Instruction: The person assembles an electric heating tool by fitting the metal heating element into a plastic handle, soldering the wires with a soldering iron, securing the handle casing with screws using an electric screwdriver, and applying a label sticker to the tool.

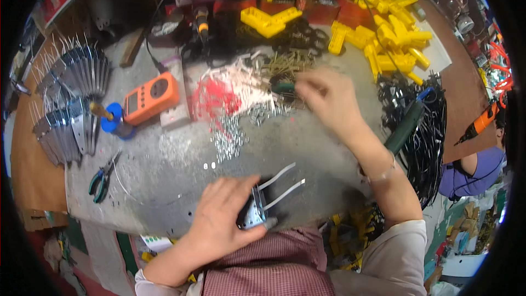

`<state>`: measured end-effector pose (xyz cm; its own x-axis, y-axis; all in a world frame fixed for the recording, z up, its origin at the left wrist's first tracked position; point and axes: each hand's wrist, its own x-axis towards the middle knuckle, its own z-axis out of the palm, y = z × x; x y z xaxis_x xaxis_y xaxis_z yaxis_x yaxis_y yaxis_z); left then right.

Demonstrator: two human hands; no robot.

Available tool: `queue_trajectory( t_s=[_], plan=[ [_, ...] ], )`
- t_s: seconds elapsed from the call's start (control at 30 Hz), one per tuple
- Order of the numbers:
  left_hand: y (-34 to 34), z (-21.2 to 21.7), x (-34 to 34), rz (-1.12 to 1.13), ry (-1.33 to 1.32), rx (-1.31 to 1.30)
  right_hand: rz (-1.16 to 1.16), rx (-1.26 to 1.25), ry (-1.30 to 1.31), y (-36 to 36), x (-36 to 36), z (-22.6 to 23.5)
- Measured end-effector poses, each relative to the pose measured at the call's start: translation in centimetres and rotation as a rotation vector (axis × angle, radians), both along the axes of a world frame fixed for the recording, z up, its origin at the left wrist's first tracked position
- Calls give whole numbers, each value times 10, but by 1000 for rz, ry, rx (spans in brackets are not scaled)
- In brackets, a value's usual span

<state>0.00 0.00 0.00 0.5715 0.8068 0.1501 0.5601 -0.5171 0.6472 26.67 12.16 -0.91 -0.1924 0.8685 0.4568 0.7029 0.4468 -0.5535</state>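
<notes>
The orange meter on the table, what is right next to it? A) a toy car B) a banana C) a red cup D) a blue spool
D: the orange meter lies on the grey table, and a blue spool with a brown handle stuck in it stands just left of it.

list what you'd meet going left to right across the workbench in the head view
fanned stack of grey metal plates → green-handled pliers → orange handheld meter → red and white wire pile → left hand holding a small metal part → right hand → yellow plastic pieces
</notes>
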Motion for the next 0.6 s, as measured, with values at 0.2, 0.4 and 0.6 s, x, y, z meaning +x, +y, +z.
queue_trajectory(
  t_s=[0.2,0.4,0.6],
  plan=[
    [7,12,4,34,-38,38,35,-877,666,-96,3,-7],
    [1,8,12,110,51,153,-20,-595,544,-131,-5,-1],
    [-9,-6,30,30,155,168,133,-448,190,-152,-41,-2]
  ],
)
